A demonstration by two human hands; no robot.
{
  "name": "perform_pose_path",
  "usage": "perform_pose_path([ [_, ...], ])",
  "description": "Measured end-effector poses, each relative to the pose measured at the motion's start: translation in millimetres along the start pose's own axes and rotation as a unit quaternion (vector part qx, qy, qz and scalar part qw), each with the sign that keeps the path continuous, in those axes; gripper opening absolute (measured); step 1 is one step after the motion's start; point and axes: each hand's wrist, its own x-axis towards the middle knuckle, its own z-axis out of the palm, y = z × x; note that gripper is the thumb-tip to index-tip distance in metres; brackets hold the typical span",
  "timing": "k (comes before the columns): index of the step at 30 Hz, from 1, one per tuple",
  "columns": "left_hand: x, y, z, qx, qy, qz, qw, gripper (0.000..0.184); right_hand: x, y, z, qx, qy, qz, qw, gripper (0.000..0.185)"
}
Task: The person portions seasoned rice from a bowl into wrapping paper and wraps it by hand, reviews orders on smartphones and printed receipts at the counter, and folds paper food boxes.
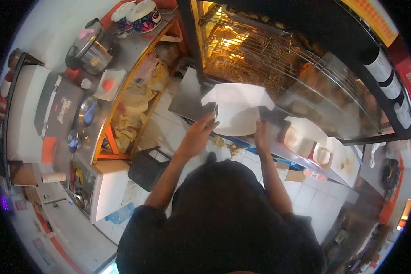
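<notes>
A white cardboard box [237, 107] with its flaps raised is held out in front of me, before the glass-and-rack oven. My left hand [200, 137] grips its left side, with fingers curled at the edge. On the opposite side my right hand [262, 136] presses against the right wall. The box's inside looks plain white, and I cannot make out anything in it. To the right on the metal counter stand an open carton [298, 137] and a smaller carton [323, 155], each with something pale inside.
The lit oven [246, 50] with wire racks fills the area ahead. A white cutting board [345, 165] lies right of the cartons. At left, a metal table [102, 98] bears a steel pot [95, 50] and bowls. A black bin [148, 169] stands on the tiled floor.
</notes>
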Motion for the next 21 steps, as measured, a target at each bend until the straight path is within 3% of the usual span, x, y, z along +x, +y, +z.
perform_pose_path([
  [2,-32,-15,34,-0.042,-0.030,-0.054,0.997,0.055,5,57,27,0.197,-0.035,0.127,0.972,0.050],
  [3,-51,-26,51,-0.080,-0.055,-0.108,0.989,0.057,4,62,28,0.193,-0.037,0.131,0.972,0.050],
  [5,-97,-53,72,-0.110,-0.261,-0.225,0.932,0.062,0,67,31,0.212,-0.031,0.178,0.960,0.053],
  [6,-104,-59,69,-0.116,-0.261,-0.230,0.930,0.062,1,72,34,0.206,-0.037,0.181,0.961,0.053],
  [8,-112,-74,62,-0.076,-0.463,-0.331,0.819,0.065,10,89,45,0.212,-0.054,0.229,0.949,0.055],
  [9,-117,-81,55,-0.082,-0.461,-0.334,0.818,0.065,10,110,50,0.206,-0.059,0.228,0.950,0.055],
  [10,-121,-88,44,-0.093,-0.393,-0.340,0.849,0.066,3,137,53,-0.040,0.012,0.000,0.999,0.053],
  [11,-123,-96,32,-0.102,-0.322,-0.345,0.876,0.066,-5,150,56,-0.278,0.084,-0.232,0.928,0.052],
  [12,-122,-102,17,-0.105,-0.318,-0.347,0.876,0.066,-18,120,52,-0.134,0.090,-0.072,0.984,0.047],
  [13,-121,-108,1,-0.105,-0.282,-0.354,0.885,0.066,-33,67,43,0.015,0.092,0.092,0.991,0.043],
  [14,-123,-118,-10,-0.104,-0.245,-0.362,0.893,0.065,-42,44,44,-0.048,0.130,0.042,0.989,0.037],
  [15,-134,-130,-14,-0.117,-0.199,-0.374,0.898,0.064,-52,24,52,0.000,0.166,0.018,0.986,0.033],
  [18,-185,-199,-1,-0.106,-0.201,-0.348,0.910,0.064,-66,-21,102,0.012,0.117,-0.031,0.993,0.024],
  [20,-217,-234,-14,-0.122,-0.178,-0.294,0.931,0.065,-62,-110,137,0.075,-0.041,-0.002,0.996,0.013],
  [21,-220,-241,-43,-0.126,-0.202,-0.330,0.913,0.064,-57,-135,169,0.153,-0.092,-0.027,0.984,0.010],
])
